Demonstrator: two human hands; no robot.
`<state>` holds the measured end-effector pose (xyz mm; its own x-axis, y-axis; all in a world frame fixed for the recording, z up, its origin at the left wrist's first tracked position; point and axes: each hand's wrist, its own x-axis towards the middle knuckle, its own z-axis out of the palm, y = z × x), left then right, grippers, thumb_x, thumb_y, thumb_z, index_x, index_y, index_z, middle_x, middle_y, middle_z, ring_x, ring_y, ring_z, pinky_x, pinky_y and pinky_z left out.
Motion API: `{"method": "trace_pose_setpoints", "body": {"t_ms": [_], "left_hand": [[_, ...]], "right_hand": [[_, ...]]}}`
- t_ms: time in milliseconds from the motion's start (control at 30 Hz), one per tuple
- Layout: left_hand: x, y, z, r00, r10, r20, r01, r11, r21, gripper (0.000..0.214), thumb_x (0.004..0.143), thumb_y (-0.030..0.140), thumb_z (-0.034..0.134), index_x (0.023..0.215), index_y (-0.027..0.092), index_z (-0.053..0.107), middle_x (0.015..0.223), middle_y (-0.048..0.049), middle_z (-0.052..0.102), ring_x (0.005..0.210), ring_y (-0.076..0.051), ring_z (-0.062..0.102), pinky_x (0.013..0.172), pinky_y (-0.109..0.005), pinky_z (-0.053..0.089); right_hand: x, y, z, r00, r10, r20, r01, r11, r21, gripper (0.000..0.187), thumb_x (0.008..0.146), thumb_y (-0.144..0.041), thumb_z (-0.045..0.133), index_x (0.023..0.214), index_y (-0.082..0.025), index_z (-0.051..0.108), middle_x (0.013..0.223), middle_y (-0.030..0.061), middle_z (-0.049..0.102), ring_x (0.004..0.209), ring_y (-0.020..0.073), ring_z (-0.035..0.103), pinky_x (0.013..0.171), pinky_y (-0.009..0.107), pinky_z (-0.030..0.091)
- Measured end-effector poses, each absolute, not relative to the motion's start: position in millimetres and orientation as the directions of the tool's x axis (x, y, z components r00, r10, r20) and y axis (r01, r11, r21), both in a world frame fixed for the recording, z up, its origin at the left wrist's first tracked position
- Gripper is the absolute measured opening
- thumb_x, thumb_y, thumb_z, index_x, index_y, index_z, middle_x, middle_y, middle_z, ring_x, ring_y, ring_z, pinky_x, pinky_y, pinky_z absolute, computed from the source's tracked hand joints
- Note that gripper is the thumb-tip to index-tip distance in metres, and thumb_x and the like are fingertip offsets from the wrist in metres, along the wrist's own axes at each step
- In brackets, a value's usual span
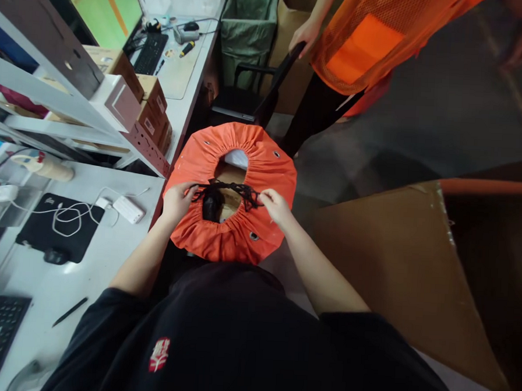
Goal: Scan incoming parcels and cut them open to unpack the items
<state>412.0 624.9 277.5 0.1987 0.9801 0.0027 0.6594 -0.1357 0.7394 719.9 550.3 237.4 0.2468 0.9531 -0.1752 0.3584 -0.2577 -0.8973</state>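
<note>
An orange drawstring bag (227,243) stands in front of my body, its gathered mouth partly open. Through the mouth I see brown cardboard, something white and a dark object (212,204). A black drawstring cord (229,186) runs across the opening, bunched up toward the right. My left hand (178,201) pinches the cord at the left rim. At the right rim, the fingers of my right hand (274,205) are closed on the cord's other end.
A white desk (123,235) on my left carries a mouse pad, cables and a keyboard (3,322). Small boxes (154,105) sit by a metal shelf. A large cardboard box (394,243) stands at right. Ahead, a person in an orange vest (365,49) holds a black chair (270,97).
</note>
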Motion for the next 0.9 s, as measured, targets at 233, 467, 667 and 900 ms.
{"method": "trace_pose_setpoints", "body": {"t_ms": [233, 467, 667, 900], "left_hand": [[453, 635, 282, 0.145, 0.985, -0.092, 0.226, 0.057, 0.972, 0.019, 0.094, 0.037, 0.061, 0.093, 0.021, 0.07, 0.101, -0.0059, 0.075, 0.104, -0.019, 0.07, 0.099, -0.03, 0.053], [463, 603, 241, 0.122, 0.896, -0.428, 0.086, 0.42, 0.904, 0.037, 0.102, 0.049, 0.04, 0.083, 0.021, 0.053, 0.053, 0.0096, 0.026, 0.046, -0.009, 0.043, 0.065, -0.024, 0.055], [494, 603, 225, 0.234, 0.778, -0.583, 0.322, 0.504, 0.802, 0.031, 0.083, 0.044, 0.077, 0.09, 0.016, 0.066, 0.054, 0.0067, 0.043, 0.042, -0.008, 0.039, 0.043, -0.021, 0.033], [494, 594, 243, 0.302, 0.765, -0.569, 0.524, 0.365, 0.77, 0.03, 0.088, 0.035, 0.067, 0.066, 0.017, 0.058, 0.05, 0.0038, 0.044, 0.044, -0.011, 0.039, 0.048, -0.026, 0.034]], "right_hand": [[696, 584, 281, 0.194, 0.954, -0.227, -0.297, -0.163, -0.941, 0.065, 0.068, -0.08, 0.076, 0.074, -0.025, 0.042, 0.056, -0.0103, 0.037, 0.052, 0.0094, 0.047, 0.074, 0.035, 0.062], [698, 562, 299, 0.125, 0.974, -0.191, -0.006, -0.192, -0.981, 0.058, 0.079, -0.079, 0.067, 0.074, -0.023, 0.051, 0.052, -0.0091, 0.035, 0.046, 0.0078, 0.036, 0.057, 0.026, 0.056], [704, 551, 277, 0.112, 0.957, -0.267, 0.563, -0.283, -0.777, 0.031, 0.092, -0.052, 0.064, 0.099, -0.022, 0.069, 0.066, 0.0007, 0.06, 0.067, 0.0195, 0.062, 0.072, 0.034, 0.055], [710, 523, 277, -0.032, 0.932, -0.36, 0.807, -0.189, -0.56, 0.021, 0.089, -0.032, 0.066, 0.074, -0.021, 0.075, 0.091, 0.0121, 0.077, 0.094, 0.0317, 0.071, 0.087, 0.04, 0.05]]}}
